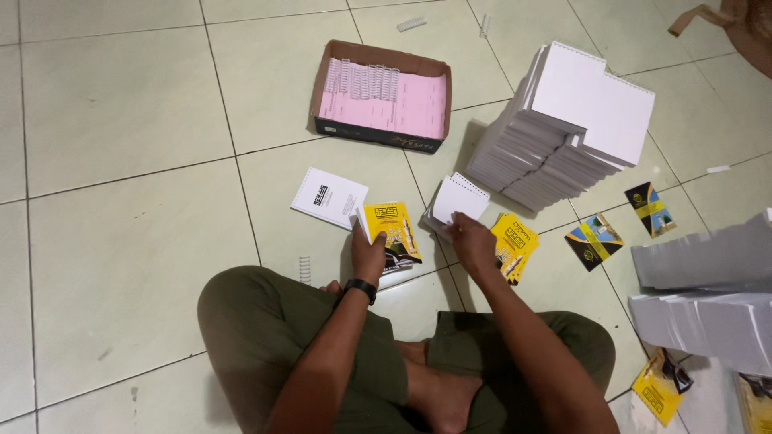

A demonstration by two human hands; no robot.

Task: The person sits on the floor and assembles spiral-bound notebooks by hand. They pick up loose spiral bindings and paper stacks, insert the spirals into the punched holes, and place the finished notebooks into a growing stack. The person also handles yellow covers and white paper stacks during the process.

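Sitting cross-legged on a tiled floor (121, 161), a person is gripping a yellow printed cover (392, 231) upright in the left hand (367, 255), while the right hand (472, 241) is pinching a white punched sheet (458, 198). More yellow covers (515, 243) are lying just beside it, near a tall stack of white pads (563, 128) and a cardboard box (382, 96).

Yellow cover (392, 229) in left hand (367, 255): glossy printed card. White sheets (458, 198) at right hand (473, 243): matt paper, punched edge. Box (378, 128): rough brown cardboard, pink paper and wire binding coils (366, 79) inside. Floor (121, 161): smooth, slightly shiny ceramic tile. Trousers (257, 329): matt olive cloth.
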